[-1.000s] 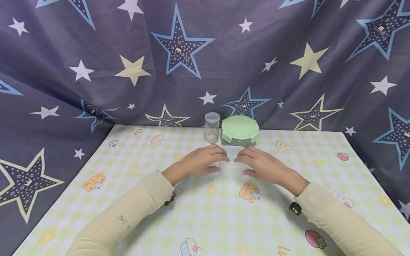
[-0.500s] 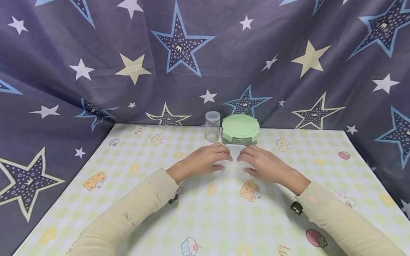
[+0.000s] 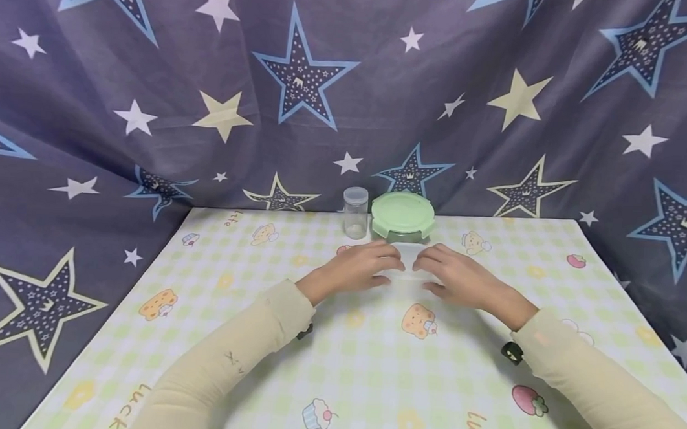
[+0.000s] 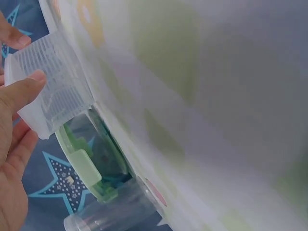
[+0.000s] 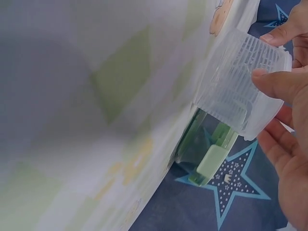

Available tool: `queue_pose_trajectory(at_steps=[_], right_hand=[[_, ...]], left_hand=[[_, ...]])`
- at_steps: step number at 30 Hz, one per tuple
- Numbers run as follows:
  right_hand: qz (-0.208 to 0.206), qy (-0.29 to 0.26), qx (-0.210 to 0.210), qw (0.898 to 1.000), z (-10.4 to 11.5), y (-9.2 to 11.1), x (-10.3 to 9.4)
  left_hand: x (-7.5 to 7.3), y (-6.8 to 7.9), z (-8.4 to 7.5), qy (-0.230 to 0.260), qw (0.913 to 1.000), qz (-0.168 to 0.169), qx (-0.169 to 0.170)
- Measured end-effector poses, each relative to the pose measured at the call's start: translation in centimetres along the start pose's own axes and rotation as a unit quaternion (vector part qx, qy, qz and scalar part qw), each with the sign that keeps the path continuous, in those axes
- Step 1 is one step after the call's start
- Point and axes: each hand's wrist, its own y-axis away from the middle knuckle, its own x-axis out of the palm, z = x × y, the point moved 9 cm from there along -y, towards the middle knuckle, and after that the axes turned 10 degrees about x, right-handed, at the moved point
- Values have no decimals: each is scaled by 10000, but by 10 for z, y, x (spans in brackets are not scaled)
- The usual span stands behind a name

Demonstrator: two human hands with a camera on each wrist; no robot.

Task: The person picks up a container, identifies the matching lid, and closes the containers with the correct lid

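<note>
A translucent plastic box [image 3: 408,259] with a slotted, ribbed side [image 5: 245,72] stands on the table between my two hands. My left hand [image 3: 368,267] grips its left end, the thumb on the near side and the fingers by the top rim. From the right, my right hand [image 3: 461,278] holds the other end in the same way. Close behind the box sits a round glass food container [image 5: 192,144] with a pale green clip lid [image 3: 403,212]. Left of that container a clear jar [image 3: 355,216] with a greyish lid stands upright.
A pale green checked tablecloth [image 3: 336,363] with printed cartoons covers the table. Directly behind its back edge hangs a dark curtain [image 3: 182,57] patterned with stars, which also runs along both sides.
Both hands have slid a little to the right together with the plastic box. The green-lidded container and the jar have stayed in place.
</note>
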Motion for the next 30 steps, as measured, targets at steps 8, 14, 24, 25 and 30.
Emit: queue_pose_trajectory(at_steps=[8,14,24,25,30], right_hand=[[-133,-122,202,9996,-13,15,-11],[-264,-145,367,9989,-26,29,-19],[-322,-86,613,9976,-52,48,-31],[-339,-81,632,9974,-54,50,-32],[-311,-8,863,9958,-68,55,-37]], left_hand=[[10,-22,1,23,9996,251,-115],[18,-44,-2,-154,9990,413,21],[33,-81,-4,-198,9971,739,17],[34,-85,-4,-186,9969,762,7],[41,-102,0,-250,9945,996,-189]])
